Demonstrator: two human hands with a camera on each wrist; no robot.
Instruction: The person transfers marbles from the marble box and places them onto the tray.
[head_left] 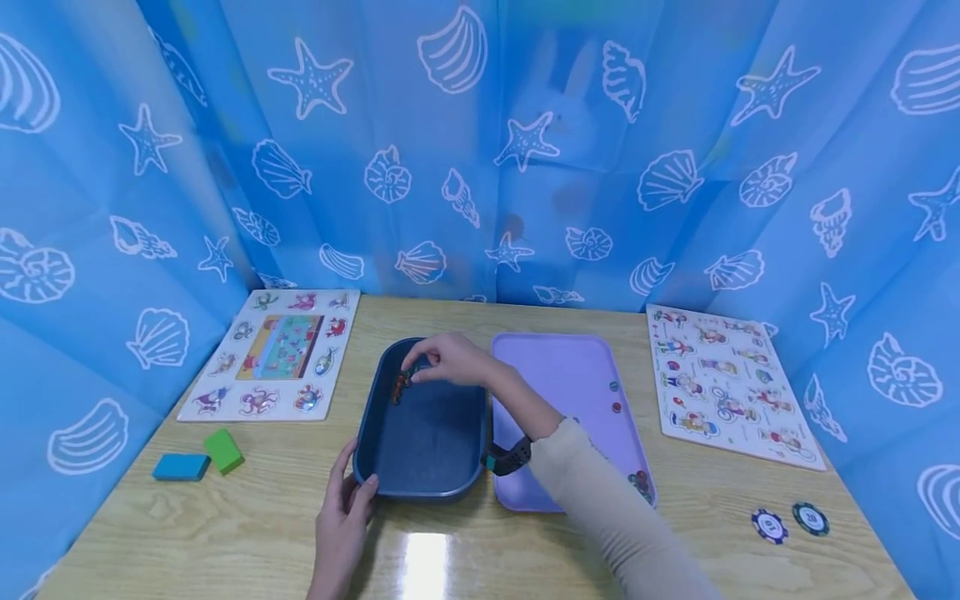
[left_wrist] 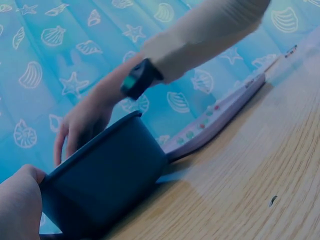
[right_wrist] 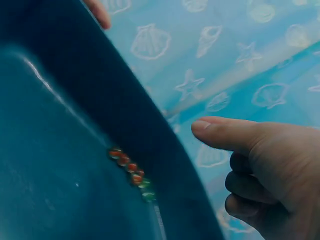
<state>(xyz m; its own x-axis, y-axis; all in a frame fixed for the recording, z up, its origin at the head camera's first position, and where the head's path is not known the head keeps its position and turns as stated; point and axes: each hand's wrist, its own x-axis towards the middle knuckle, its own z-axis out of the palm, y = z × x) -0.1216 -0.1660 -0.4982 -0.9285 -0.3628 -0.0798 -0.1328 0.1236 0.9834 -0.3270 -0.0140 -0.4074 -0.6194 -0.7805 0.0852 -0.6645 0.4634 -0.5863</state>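
In the head view, my left hand (head_left: 341, 517) grips the near-left rim of the deep navy plastic bin (head_left: 431, 442); my right hand (head_left: 453, 360) hangs over small round orange-red and green glassy beads (head_left: 398, 389) by its left wall. In the left wrist view, my right fingers dip behind that rim. In the right wrist view, they bend loosely, thumb out, nothing visibly held. I judge I'm gathering beads; next calls for a fine pinch.
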